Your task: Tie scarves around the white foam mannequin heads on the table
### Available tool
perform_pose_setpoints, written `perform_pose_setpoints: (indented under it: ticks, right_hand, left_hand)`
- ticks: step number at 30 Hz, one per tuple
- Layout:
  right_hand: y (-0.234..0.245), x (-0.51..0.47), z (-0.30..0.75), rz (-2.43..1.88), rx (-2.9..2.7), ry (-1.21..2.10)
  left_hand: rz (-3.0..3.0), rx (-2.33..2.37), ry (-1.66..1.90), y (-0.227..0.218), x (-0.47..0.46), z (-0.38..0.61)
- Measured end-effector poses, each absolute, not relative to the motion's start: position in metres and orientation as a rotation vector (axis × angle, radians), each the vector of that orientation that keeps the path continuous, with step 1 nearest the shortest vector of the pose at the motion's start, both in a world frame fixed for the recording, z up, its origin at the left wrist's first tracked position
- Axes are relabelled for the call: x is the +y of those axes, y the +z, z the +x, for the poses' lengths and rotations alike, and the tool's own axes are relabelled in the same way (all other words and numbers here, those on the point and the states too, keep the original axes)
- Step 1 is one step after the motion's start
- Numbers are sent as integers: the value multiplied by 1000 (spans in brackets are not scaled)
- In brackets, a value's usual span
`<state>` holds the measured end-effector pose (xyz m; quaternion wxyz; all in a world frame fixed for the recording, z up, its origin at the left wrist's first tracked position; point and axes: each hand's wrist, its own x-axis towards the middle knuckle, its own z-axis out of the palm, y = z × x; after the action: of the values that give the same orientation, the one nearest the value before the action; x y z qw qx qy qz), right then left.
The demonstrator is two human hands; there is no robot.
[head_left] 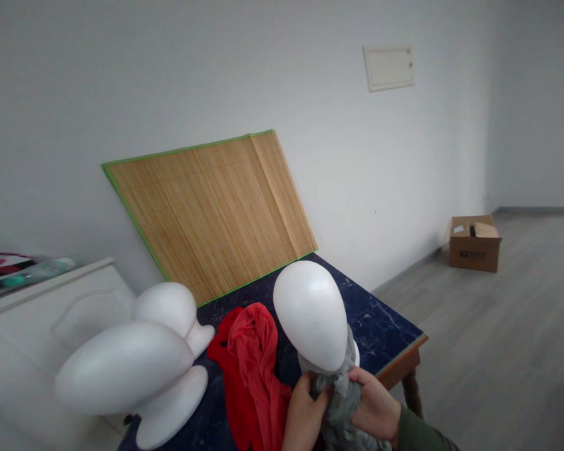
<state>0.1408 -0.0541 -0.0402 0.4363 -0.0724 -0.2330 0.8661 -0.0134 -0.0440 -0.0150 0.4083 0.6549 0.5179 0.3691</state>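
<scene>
A white foam mannequin head (313, 313) stands on the dark blue marbled table (380, 319), with a grey cloth (341, 401) gathered around its neck. My left hand (303, 410) grips the cloth on its left side. My right hand (376, 407), in a green sleeve, grips the same cloth from the right, just under the head. A red cloth (251, 363) lies crumpled on the table to the left of my hands.
Two more white foam heads (126, 366) (167, 307) stand at the table's left end. A bamboo mat (211, 210) leans against the wall behind. A white cabinet (37, 313) is at left, a cardboard box (474, 243) on the floor at right.
</scene>
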Motion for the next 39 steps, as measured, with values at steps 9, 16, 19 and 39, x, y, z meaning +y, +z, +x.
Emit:
perform_pose_setpoints:
  ticks: [9,16,19,39]
  right_hand:
    - [-63,-56,162,-906,-907,1475]
    - [-74,-53,184,-1312,-1391,739]
    - [-73,-59,175,-1421,-1559,548]
    - [-84,-43,159,-1136,-767,1244]
  left_hand:
    - [1269,1124,1251,-8,-31,-17]
    - [1013,1138,1358,7,-31,-12]
    - [1068,1180,1415,7,-30,-11]
    - [377,667,990,8,-35,-31]
